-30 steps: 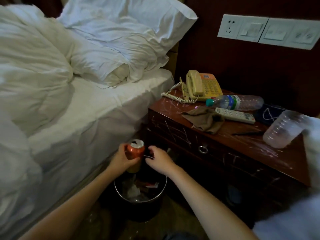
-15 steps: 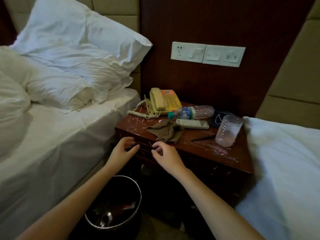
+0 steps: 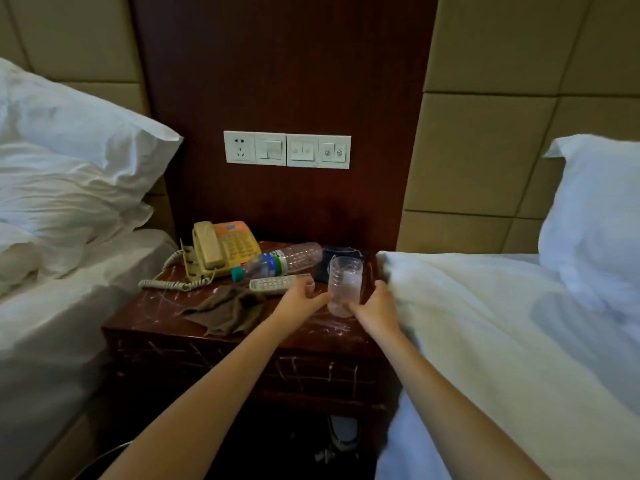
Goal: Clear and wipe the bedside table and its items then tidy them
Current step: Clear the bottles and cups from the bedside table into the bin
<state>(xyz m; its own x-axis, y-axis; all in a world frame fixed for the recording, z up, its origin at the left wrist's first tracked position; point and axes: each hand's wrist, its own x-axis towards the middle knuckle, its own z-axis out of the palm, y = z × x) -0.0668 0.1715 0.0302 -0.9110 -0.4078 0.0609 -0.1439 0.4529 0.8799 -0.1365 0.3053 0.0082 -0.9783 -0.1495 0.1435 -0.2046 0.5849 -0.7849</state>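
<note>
Two hands, one item | my left hand [image 3: 300, 300] and right hand [image 3: 375, 306] curl round the plastic cup [image 3: 344, 284], seemingly gripping | cup upright near the bedside table [image 3: 152, 315] right edge | steadied so I can clear it before wiping

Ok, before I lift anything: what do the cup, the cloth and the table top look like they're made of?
Cup: probably thin clear plastic. It has a faintly ridged wall, and the dark item behind shows through it.
Cloth: soft brown fabric, matte, lying in crumpled folds. The weave is too small to tell.
Table top: dark reddish wood or veneer with a glossy finish, streaked with white marks.
</note>
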